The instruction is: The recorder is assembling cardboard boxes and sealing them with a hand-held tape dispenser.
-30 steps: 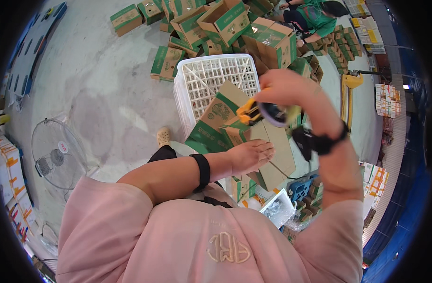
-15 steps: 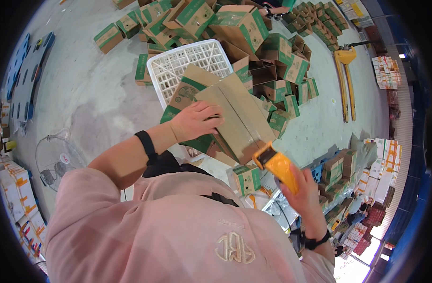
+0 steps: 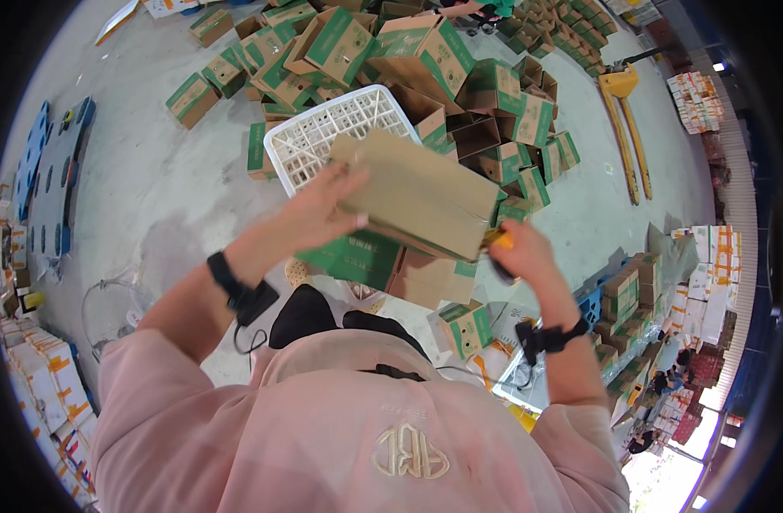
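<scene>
A brown cardboard box [image 3: 421, 190] with green printed panels lies in front of me, partly over a white slatted plastic crate [image 3: 323, 128]. Its wide plain face is turned up, and brown flaps [image 3: 430, 278] stick out on the near side. My left hand [image 3: 327, 205], blurred by motion, is at the box's left end with its fingers spread; whether it presses on the cardboard is unclear. My right hand [image 3: 526, 254] is closed around an orange tape dispenser [image 3: 497, 242] at the box's right end. Most of the dispenser is hidden by the hand.
Beyond the crate are heaped several open green-and-brown boxes [image 3: 421, 51]. A yellow pallet jack [image 3: 624, 120] stands at the far right, blue pallets [image 3: 58, 179] at the left. One small box [image 3: 466, 329] sits right of my legs, near a fan [image 3: 109, 308] on the left side.
The dispenser has moved up to the box's right end and turned in my right hand. My left hand has shifted left to the box's end. The box has turned, its long edge lying more level.
</scene>
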Action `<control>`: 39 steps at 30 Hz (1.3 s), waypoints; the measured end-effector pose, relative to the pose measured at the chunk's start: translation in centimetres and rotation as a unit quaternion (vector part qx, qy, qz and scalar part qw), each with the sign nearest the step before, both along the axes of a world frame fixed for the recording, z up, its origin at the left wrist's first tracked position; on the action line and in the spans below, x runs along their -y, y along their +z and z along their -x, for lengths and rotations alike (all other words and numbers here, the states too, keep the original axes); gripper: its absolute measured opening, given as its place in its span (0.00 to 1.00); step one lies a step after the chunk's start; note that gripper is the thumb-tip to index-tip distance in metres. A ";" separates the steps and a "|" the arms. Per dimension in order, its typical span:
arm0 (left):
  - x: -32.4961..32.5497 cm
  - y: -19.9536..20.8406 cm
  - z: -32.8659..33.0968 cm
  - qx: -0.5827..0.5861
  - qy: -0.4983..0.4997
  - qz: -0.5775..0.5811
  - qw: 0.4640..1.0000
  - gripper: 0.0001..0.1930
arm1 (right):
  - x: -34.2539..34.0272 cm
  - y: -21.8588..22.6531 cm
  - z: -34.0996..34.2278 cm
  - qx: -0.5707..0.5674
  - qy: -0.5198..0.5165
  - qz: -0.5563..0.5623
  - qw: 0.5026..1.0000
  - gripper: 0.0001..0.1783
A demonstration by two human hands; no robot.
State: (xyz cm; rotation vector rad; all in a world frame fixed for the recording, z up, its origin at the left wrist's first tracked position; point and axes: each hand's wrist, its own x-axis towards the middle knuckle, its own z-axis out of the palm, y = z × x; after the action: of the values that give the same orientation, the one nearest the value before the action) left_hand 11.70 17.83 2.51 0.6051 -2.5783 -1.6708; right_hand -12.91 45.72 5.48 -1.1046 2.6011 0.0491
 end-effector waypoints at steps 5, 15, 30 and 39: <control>-2.0 1.0 -1.4 -0.126 -0.232 0.283 0.922 0.32 | 10.4 7.2 8.0 -0.107 0.011 -0.014 0.994 0.23; -4.9 -3.7 1.5 -0.352 -0.210 0.222 0.885 0.33 | 32.1 -0.4 0.0 0.085 0.074 -0.181 0.977 0.25; -5.8 -3.0 2.8 -0.315 -0.279 0.207 0.883 0.33 | -2.2 4.4 -7.9 0.133 -0.011 -0.113 0.985 0.26; -1.4 -0.7 8.9 -0.137 -0.062 0.282 0.948 0.30 | -8.4 -8.6 -1.0 0.228 -0.359 0.316 0.848 0.23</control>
State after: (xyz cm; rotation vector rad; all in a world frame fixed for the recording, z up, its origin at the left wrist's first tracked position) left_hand 2.78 19.26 1.77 0.1667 -2.7221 -0.8687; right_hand -11.88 54.16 -3.13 -0.1513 2.4260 -1.1512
